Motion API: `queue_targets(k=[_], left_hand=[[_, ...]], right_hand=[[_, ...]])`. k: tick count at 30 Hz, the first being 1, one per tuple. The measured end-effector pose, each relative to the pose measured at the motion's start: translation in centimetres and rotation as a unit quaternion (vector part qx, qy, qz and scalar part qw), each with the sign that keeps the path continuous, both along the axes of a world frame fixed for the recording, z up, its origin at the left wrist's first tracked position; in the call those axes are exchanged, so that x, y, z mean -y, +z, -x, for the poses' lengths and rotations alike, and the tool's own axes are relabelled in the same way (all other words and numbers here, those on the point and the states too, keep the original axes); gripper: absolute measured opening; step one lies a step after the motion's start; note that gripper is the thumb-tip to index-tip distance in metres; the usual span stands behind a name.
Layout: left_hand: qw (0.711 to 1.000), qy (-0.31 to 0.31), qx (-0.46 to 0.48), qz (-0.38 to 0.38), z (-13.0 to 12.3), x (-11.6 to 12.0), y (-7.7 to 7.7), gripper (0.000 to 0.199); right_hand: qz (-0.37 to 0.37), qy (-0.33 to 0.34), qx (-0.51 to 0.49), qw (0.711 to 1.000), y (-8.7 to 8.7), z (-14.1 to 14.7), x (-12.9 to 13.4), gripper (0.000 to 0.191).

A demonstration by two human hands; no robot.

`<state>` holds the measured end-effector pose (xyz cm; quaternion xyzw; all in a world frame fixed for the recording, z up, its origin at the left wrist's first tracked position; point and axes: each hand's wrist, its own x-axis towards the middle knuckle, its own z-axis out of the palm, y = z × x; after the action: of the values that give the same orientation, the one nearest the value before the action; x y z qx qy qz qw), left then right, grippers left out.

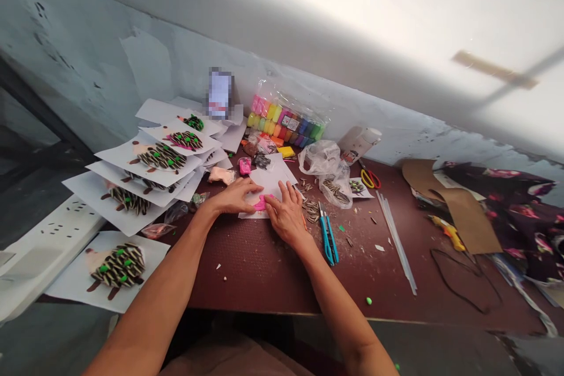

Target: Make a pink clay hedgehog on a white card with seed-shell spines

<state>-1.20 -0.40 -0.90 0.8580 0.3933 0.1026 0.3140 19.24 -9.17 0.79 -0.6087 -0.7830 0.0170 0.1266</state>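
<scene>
The wall is cut off by the upper edges, and the desk (273, 282) in front of it by the right edge. A dark floral cloth (529, 205) on the right and a white power strip (48, 247) on the left also run out of view. Sheets with hedgehog pictures (156, 158) overlap on the left, the upper ones hiding much of those below. At the back stands a clear pack of coloured clay (286, 120), its label too small to read; the phone (220, 92) beside it is blurred into blocks.

A white sheet (273, 173) lies under both hands, its lower part mostly covered. The left hand (240, 195) rests palm down on it, its grip loosely spread, thumb and fingers apart. The right hand (286, 214) is also palm down, its grip spread, one digit on the pink clay (259, 203). This clay lies on the sheet between the hands, partly covered, so its full outline cannot be told; neither grip is closed around it. Brown card partly covers the yellow glue gun (452, 236). Scattered seeds (312, 210) lie near the right hand.
</scene>
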Motion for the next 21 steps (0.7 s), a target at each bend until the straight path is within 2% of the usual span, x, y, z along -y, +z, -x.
queue_targets(k=[5, 13, 21], left_hand=[[1.0, -0.002, -0.004, 0.0, 0.01, 0.04, 0.02, 0.066], [1.0, -0.011, 0.009, -0.002, 0.16, -0.16, -0.44, 0.067], [1.0, -0.004, 0.009, -0.004, 0.1, -0.16, -0.73, 0.067]], right_hand=[[-0.012, -0.024, -0.023, 0.999, -0.44, -0.39, -0.1, 0.033], [0.01, -0.071, -0.03, 0.997, -0.55, -0.6, -0.19, 0.033], [0.023, -0.055, 0.022, 0.998, -0.43, -0.53, 0.05, 0.032]])
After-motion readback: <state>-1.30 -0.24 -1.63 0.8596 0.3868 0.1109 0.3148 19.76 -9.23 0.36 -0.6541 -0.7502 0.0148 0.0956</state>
